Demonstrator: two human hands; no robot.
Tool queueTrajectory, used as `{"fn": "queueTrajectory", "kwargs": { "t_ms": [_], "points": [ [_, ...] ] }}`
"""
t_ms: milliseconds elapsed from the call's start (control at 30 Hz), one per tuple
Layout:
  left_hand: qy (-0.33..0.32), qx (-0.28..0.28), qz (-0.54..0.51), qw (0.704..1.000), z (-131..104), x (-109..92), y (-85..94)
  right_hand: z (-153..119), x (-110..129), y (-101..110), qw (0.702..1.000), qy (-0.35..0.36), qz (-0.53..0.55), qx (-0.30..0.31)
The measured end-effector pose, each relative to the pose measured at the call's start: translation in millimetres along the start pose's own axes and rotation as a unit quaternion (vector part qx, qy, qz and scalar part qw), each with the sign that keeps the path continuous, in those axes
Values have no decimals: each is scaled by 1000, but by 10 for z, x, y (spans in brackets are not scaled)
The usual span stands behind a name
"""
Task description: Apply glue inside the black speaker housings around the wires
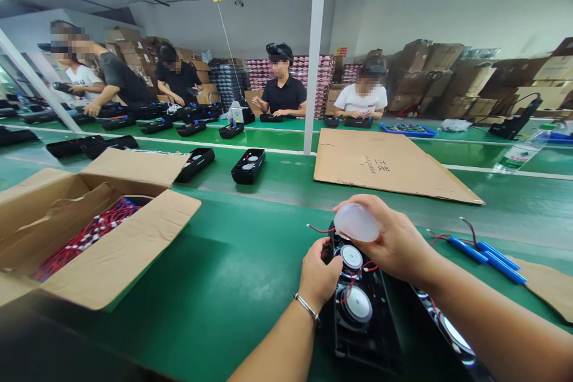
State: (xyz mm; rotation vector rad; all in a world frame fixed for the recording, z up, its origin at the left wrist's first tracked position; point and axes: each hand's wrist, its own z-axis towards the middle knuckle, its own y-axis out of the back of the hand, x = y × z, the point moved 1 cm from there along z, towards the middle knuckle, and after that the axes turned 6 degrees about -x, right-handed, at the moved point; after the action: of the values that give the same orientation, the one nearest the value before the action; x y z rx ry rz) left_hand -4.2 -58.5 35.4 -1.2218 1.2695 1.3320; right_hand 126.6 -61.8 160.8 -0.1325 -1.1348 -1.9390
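A black speaker housing [369, 337] with two round silver-white drivers and red wires lies on the green bench in front of me. My left hand [321, 271] is at its left edge, thumb and fingers closed around the rim. Over the housing's far end, my right hand [387, 233] grips a translucent whitish round object [357, 222]. A red wire with a white plug [320, 228] sticks out to the left beneath it. Partly under my right forearm is a second housing with drivers [456, 334]. Blue cylindrical cells with wires [504, 262] lie to the right.
An open carton [134, 245] of wired parts stands left. Flat cardboard [385, 164] lies ahead, a bottle [521, 152] beyond it at right. More housings [248, 166] sit along the line. Several people work across it; a white post [316, 54] rises ahead.
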Motion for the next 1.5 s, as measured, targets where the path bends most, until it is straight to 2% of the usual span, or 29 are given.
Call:
{"fn": "queueTrajectory", "kwargs": {
  "t_ms": [367,733,1100,1367,1500],
  "points": [
    [9,-4,-1,1000,-21,-51,16,3,16,-1,1000,-10,2,10],
    [50,0,-83,995,37,41,-2,-91,-50,46,1000,-17,-11,-11],
    [56,-14,-87,995,56,67,-12,-92,-117,95,997,-44,-19,-55],
    [57,-12,-73,996,61,71,7,-90,-213,134,993,-88,19,-83],
    [58,22,-41,997,86,49,65,-132,-286,217,988,-105,39,-103]
  ]
}}
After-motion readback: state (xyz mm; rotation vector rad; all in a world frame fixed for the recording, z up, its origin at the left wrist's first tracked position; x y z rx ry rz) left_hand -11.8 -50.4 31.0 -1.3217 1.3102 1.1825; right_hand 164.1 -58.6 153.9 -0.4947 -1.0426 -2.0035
